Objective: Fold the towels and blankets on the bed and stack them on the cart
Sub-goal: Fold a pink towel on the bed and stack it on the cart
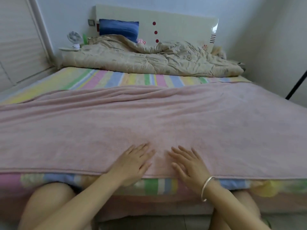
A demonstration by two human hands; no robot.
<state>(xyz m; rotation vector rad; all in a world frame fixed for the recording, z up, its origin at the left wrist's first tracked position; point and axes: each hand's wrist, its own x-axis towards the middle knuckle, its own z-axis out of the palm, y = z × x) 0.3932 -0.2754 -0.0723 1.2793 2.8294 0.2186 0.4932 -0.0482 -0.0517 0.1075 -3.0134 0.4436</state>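
Head view looks down on a pink blanket [149, 117] spread flat across the near half of the bed [103, 78], its near hem along the mattress edge. Left hand [134, 161] and right hand [187, 165] both lie palm-down on it near that hem, fingers straight and spread. A crumpled beige quilt [149, 58] lies by the headboard [174, 25].
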